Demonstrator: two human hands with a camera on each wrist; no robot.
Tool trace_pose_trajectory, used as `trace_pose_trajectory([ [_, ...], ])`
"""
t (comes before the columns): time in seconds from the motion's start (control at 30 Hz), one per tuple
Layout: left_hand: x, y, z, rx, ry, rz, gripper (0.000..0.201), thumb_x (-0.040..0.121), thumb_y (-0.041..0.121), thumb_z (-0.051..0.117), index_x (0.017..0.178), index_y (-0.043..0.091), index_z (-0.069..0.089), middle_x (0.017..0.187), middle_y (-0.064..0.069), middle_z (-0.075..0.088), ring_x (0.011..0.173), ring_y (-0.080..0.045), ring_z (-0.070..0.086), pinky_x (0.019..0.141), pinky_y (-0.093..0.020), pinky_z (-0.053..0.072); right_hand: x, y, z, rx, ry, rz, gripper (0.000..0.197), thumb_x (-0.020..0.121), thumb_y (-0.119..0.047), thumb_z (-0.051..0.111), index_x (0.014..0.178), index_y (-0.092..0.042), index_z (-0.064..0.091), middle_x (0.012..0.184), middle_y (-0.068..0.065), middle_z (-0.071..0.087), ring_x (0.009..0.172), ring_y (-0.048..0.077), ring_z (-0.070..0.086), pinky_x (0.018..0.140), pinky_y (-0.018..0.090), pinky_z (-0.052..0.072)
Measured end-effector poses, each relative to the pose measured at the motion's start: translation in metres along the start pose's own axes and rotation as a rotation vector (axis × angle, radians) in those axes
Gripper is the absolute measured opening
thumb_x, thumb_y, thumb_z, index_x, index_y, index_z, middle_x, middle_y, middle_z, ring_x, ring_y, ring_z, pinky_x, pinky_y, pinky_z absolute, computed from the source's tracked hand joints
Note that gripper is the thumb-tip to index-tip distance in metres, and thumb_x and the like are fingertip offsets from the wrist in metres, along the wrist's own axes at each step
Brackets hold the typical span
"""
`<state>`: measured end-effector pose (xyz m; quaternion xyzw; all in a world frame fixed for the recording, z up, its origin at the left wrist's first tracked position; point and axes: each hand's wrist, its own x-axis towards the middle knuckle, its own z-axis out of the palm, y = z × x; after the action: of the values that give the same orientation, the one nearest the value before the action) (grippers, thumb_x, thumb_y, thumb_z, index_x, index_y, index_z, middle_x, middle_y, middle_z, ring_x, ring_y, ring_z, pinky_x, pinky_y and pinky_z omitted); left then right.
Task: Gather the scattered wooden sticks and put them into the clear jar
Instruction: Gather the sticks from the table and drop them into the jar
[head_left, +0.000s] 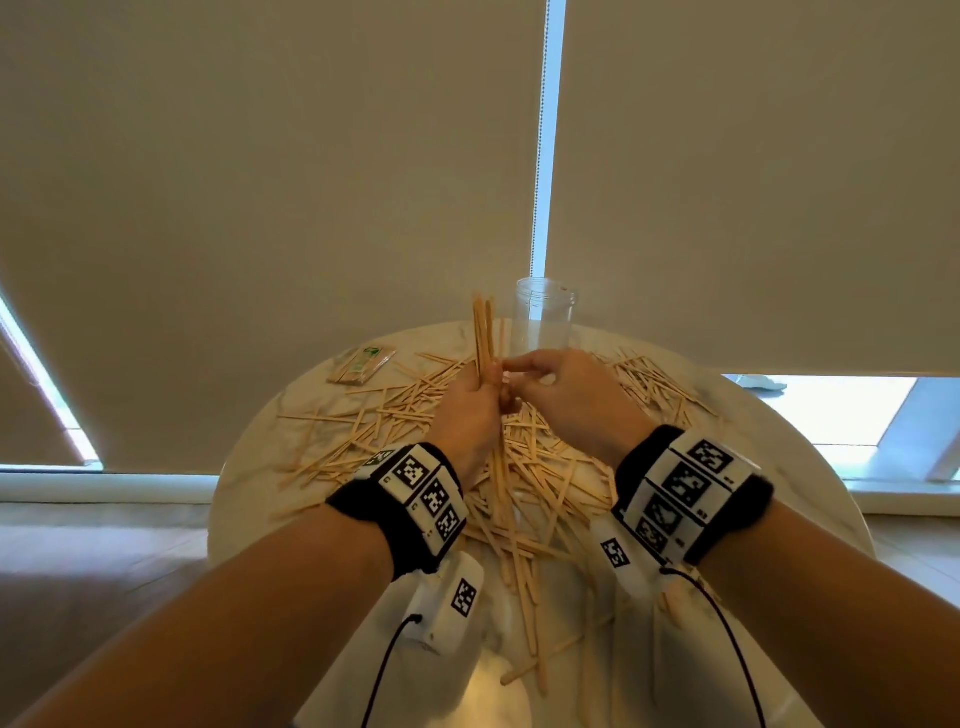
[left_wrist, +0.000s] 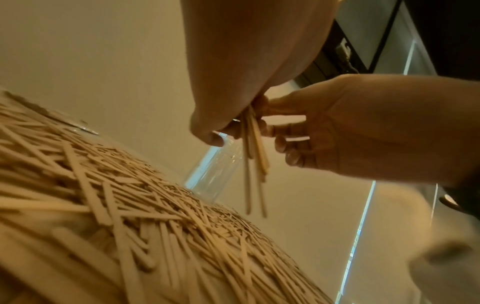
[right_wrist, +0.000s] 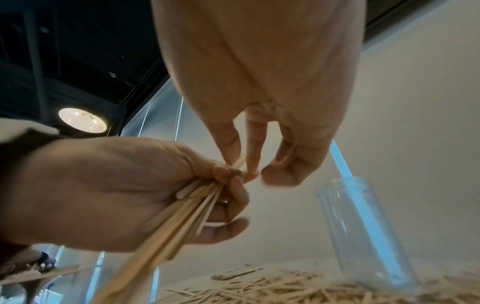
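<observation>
My left hand (head_left: 480, 387) grips a bundle of wooden sticks (head_left: 484, 332) upright above the table; the bundle (right_wrist: 182, 216) runs through its curled fingers, and its lower ends (left_wrist: 255, 164) hang below the fist. My right hand (head_left: 514, 370) reaches across, and its fingertips (right_wrist: 250, 174) touch the bundle beside my left thumb, with its thumb a little apart. The clear jar (head_left: 544, 317) stands upright just behind both hands and looks empty. Many loose sticks (head_left: 524, 467) lie in a heap under my hands.
The round marble table (head_left: 779, 467) carries sticks across most of its top, thickest in the middle. A flat packet of sticks (head_left: 361, 366) lies at the back left. Closed roller blinds hang behind the table, and the floor lies below.
</observation>
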<state>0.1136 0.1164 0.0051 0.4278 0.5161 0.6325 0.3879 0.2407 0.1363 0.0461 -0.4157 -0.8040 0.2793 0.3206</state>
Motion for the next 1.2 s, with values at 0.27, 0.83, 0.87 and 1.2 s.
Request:
trace_pose_trajectory([
  [0.27, 0.001, 0.009, 0.005, -0.319, 0.019, -0.059, 0.016, 0.106, 0.032, 0.04, 0.101, 0.018, 0.045, 0.067, 0.003, 0.046, 0.05, -0.009, 0.042, 0.063, -0.035, 0.048, -0.026, 0.012, 0.021, 0.148, -0.388, 0.117, 0.013, 0.099, -0.012, 0.057, 0.096, -0.004, 0.068, 0.09, 0.012, 0.077, 0.081, 0.022, 0.076, 0.08, 0.035, 0.062],
  [0.83, -0.04, 0.018, 0.014, 0.202, -0.447, -0.106, 0.013, 0.106, 0.021, 0.041, 0.094, 0.021, 0.046, 0.064, 0.001, 0.04, 0.05, -0.011, 0.034, 0.047, -0.026, 0.031, 0.014, -0.014, -0.019, -0.108, -0.281, 0.112, 0.055, 0.104, -0.055, 0.032, 0.119, -0.017, 0.068, 0.108, -0.002, 0.071, 0.1, 0.014, 0.065, 0.098, 0.038, 0.048],
  [0.87, -0.039, 0.017, 0.013, 0.194, -0.419, -0.104, 0.013, 0.106, 0.026, 0.041, 0.096, 0.021, 0.047, 0.065, 0.001, 0.041, 0.05, -0.01, 0.035, 0.048, -0.025, 0.031, 0.014, -0.01, -0.016, -0.058, -0.232, 0.094, 0.057, 0.103, -0.059, 0.031, 0.127, -0.018, 0.063, 0.116, -0.004, 0.068, 0.107, 0.014, 0.063, 0.101, 0.04, 0.046],
  [1.2, -0.001, 0.027, -0.009, -0.3, 0.122, 0.009, 0.01, 0.107, 0.024, 0.039, 0.1, 0.018, 0.038, 0.064, 0.004, 0.039, 0.049, -0.009, 0.037, 0.051, -0.029, 0.043, -0.036, 0.006, 0.012, 0.193, -0.645, 0.316, 0.052, 0.087, -0.032, 0.076, 0.127, -0.015, 0.048, 0.106, 0.011, 0.07, 0.079, 0.019, 0.071, 0.077, 0.033, 0.059],
])
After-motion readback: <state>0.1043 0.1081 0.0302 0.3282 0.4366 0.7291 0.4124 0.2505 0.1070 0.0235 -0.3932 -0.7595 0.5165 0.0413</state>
